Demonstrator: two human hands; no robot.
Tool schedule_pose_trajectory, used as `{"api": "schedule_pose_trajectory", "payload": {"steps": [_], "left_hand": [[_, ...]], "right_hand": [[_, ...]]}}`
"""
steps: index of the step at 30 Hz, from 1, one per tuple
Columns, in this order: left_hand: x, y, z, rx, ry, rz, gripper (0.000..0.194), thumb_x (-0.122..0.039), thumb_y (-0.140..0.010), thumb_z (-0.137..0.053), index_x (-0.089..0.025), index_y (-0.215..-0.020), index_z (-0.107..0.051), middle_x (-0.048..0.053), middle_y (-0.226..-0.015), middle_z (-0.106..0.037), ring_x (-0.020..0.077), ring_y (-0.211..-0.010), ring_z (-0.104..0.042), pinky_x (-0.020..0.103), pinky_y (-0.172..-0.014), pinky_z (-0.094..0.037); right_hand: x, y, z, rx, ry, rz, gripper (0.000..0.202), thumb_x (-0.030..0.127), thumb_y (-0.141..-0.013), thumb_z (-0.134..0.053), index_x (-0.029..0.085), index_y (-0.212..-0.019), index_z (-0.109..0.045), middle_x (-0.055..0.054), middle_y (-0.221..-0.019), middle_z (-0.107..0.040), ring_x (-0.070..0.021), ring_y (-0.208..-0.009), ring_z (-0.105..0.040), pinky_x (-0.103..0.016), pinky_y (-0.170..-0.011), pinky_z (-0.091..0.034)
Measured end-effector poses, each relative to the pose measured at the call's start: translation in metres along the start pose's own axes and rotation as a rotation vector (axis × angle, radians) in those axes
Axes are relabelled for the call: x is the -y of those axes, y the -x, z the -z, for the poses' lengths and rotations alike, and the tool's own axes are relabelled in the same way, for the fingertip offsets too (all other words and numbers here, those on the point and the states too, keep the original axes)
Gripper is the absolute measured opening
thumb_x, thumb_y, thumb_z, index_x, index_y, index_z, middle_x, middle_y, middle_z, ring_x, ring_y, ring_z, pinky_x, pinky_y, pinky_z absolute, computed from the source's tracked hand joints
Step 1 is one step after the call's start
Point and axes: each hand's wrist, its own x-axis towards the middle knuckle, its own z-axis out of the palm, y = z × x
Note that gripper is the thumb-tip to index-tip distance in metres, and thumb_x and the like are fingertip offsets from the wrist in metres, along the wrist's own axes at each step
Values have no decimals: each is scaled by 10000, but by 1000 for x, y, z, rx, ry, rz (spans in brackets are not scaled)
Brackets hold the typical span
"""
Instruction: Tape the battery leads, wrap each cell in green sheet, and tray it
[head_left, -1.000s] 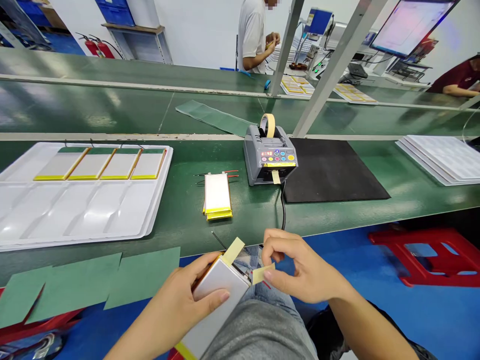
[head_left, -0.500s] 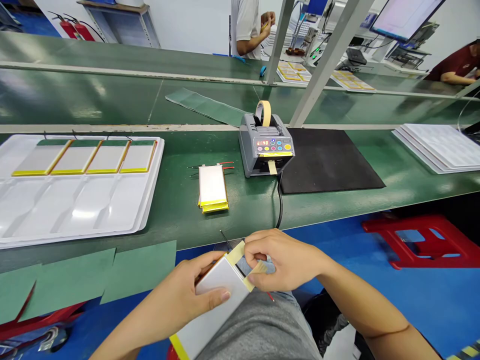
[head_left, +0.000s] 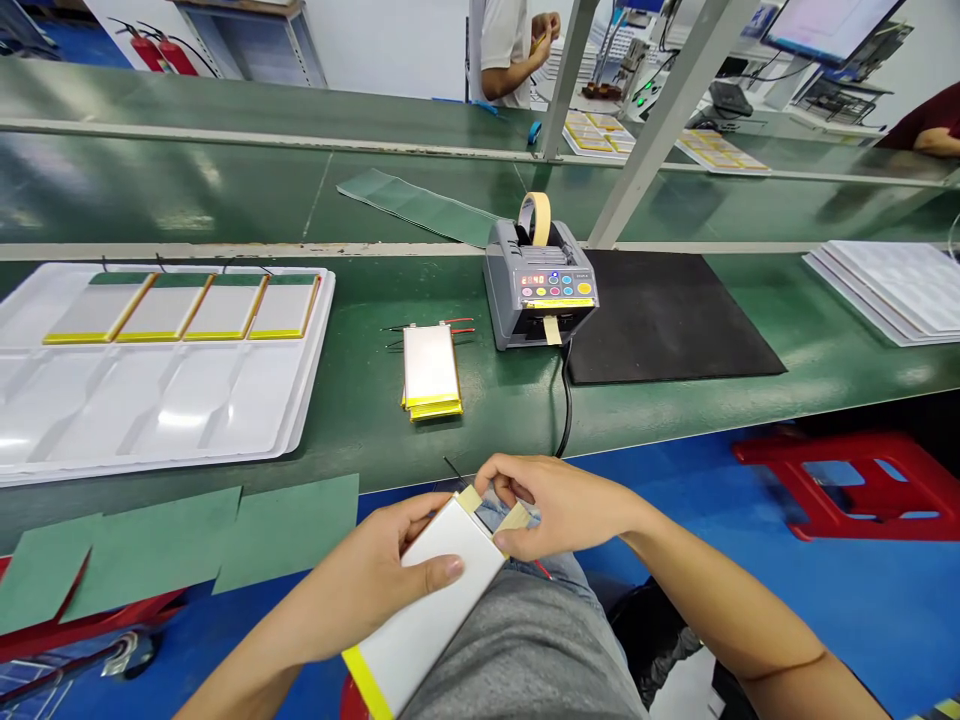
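My left hand [head_left: 409, 570] is closed around the side edges of a silver-white pouch battery cell [head_left: 442, 590], its thumb lying flat on the face. The cell is tilted over my lap, with a yellow band at its lower end. At its upper end are two pale tape pieces; my right hand [head_left: 536, 505] pinches near the right one, a tape strip [head_left: 514, 520]. A black wire and a red wire stick out at that end. My right fingers partly hide the tape. On the bench beyond lies a small stack of similar cells [head_left: 431, 368] with red and black wires.
A tape dispenser [head_left: 541, 285] with a short piece of tape sticking out stands beside a black mat [head_left: 675, 320]. On the left, a white tray [head_left: 300, 400] holds several cells. Green sheets [head_left: 292, 530] overhang the bench edge. A red stool [head_left: 855, 480] is at right; a co-worker [head_left: 510, 50] stands beyond.
The right fingers have shifted slightly at the cell's taped end, and the left tape piece now shows less, lying closer to the end. The whole view has moved a little.
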Motion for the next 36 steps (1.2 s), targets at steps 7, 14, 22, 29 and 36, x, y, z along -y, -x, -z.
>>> {"api": "schedule_pose_trajectory", "payload": {"steps": [7,14,22,29,36], "left_hand": [[-2,4,-2,-265,-105,23,509,-407,-803,-621,-230,-1256,-473,12,-1063,-702,196,-914,-658,258,-742,-525],[10,11,-16,-687,-635,-180,410,-439,-811,-586,-291,-1181,-488,-45,-909,-729,156,-652,-682,223,-590,-524],[26,10,-21,-758,-1068,-514,387,-416,-893,-504,-225,-1212,-399,20,-939,-742,155,-631,-699,199,-564,-511],[31,9,-19,-768,-1179,-589,362,-399,-902,-501,-204,-1190,-402,43,-942,-746,151,-579,-691,209,-576,-509],[34,13,-16,-705,-1154,-538,351,-386,-906,-500,-225,-1192,-377,40,-976,-738,129,-552,-678,199,-583,-510]], "right_hand": [[6,12,-1,-384,-131,149,487,174,-691,-690,240,-1136,-503,4,-912,-523,-119,-759,-481,-256,-694,-432],[14,14,-19,-775,58,387,92,183,-800,-665,240,-871,-677,-14,-791,-674,-154,-736,-565,-323,-692,-458],[13,10,-21,-794,12,269,78,246,-774,-702,262,-848,-722,-16,-814,-683,-166,-768,-570,-339,-700,-474],[11,5,-22,-618,-268,208,24,224,-780,-697,215,-758,-692,-14,-757,-682,-154,-756,-578,-309,-696,-476],[9,4,-25,-577,-188,296,44,212,-830,-628,198,-791,-644,-22,-771,-647,-154,-772,-554,-307,-710,-463]]}}
